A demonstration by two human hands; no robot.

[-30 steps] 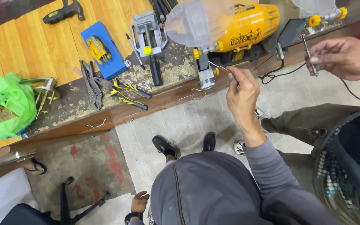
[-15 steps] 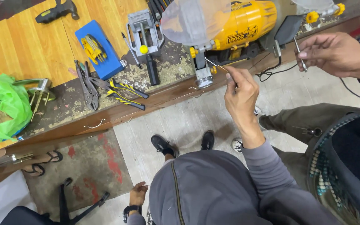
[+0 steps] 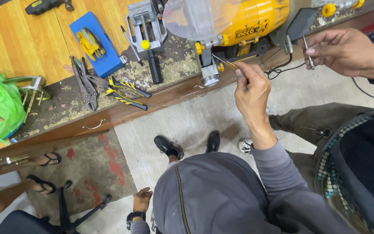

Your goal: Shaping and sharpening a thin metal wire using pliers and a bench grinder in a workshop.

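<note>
A thin metal rod (image 3: 222,62) is held in the air just in front of the yellow bench grinder (image 3: 256,21), which sits at the front edge of the table (image 3: 22,43). The rod's far tip points at the grinder's small front rest.

My worry is that the rod is so slim and so lightly held that it could catch, twist or spring out of the grip if it meets the wheel. The fingertips are also very near the machine. The black cable (image 3: 282,69) hanging off the table edge could snag a wrist.

The right hand (image 3: 252,89) is raised, fingers pressed together, pinching the rod's near end between thumb and forefinger. The left hand (image 3: 141,200) hangs low by the floor, loosely curled; I cannot tell whether it holds anything.

To the right, another person's hand (image 3: 347,52) pinches a similar pin (image 3: 308,54). Yellow-handled pliers (image 3: 122,89) lie further left along the table.
</note>
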